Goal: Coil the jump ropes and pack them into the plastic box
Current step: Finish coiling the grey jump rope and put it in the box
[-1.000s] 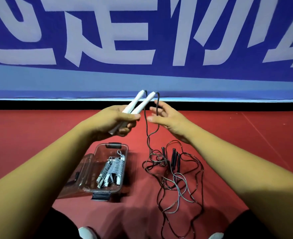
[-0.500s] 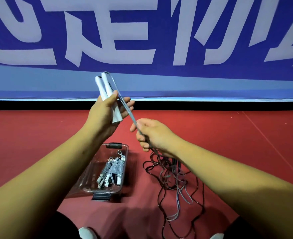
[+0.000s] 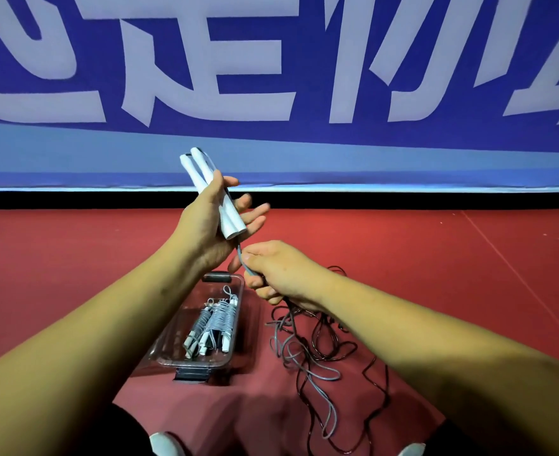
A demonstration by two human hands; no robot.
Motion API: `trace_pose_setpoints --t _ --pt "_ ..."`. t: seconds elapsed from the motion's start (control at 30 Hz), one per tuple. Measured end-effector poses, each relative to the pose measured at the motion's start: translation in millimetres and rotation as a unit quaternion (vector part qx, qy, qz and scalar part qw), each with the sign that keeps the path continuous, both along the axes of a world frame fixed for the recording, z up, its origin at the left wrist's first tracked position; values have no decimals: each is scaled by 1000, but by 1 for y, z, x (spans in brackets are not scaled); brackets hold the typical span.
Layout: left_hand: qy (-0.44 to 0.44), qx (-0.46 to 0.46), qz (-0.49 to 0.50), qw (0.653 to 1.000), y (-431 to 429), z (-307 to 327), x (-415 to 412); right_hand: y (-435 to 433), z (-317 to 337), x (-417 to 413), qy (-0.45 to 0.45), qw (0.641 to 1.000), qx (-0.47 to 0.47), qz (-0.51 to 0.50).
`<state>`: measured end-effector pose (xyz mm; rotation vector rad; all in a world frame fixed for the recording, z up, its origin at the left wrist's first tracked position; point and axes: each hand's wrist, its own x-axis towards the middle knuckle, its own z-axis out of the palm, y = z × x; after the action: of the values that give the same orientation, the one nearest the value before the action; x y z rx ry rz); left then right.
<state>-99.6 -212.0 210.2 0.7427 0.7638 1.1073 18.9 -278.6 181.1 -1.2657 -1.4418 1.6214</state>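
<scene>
My left hand (image 3: pixel 205 225) holds two white jump-rope handles (image 3: pixel 205 185) side by side, tips up, thumb across them and fingers spread. A grey cord (image 3: pixel 242 261) runs from the handles' lower ends down into my right hand (image 3: pixel 281 274), which is closed on it just below the left hand. The rest of that grey cord lies tangled with dark ropes (image 3: pixel 317 350) on the red floor. A clear plastic box (image 3: pixel 238 327) with its lid off sits below my hands, with coiled grey ropes with white handles (image 3: pixel 215 324) inside.
A blue banner wall with white characters (image 3: pixel 271 77) rises behind the floor's black edge strip (image 3: pixel 403 200). Red floor (image 3: pixel 436 258) stretches right and left. My shoes' toes (image 3: pixel 164 444) show at the bottom, near the loose ropes.
The left hand turned the handles upright and lowered them slightly. The right hand closed on the grey cord, then slid down and close under the handles.
</scene>
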Motion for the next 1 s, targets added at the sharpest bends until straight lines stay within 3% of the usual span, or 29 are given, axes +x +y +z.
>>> trace_pose_setpoints --t 0.13,0.27,0.33,0.4,0.47,0.57,0.67,1.0 --pt "65 22 53 996 11 -1 -2 -6 0 -5 -89 993 60 47" --pt "248 78 116 959 26 -11 -15 -11 14 1 -129 984 81 95" --pt "379 123 114 910 31 -16 -20 -9 28 11 -146 980 97 95" --pt "528 181 75 826 31 -19 -23 -6 39 24 -175 973 124 86" --pt "592 194 10 782 26 -16 -21 -1 46 40 -212 962 161 61" --pt "605 181 -91 770 15 -14 -13 9 50 63 -289 929 230 19" --pt "578 172 -172 779 7 -12 -8 19 47 80 -341 902 265 -6" --pt "476 144 -208 842 0 -12 -10 24 45 102 -338 897 286 -10"
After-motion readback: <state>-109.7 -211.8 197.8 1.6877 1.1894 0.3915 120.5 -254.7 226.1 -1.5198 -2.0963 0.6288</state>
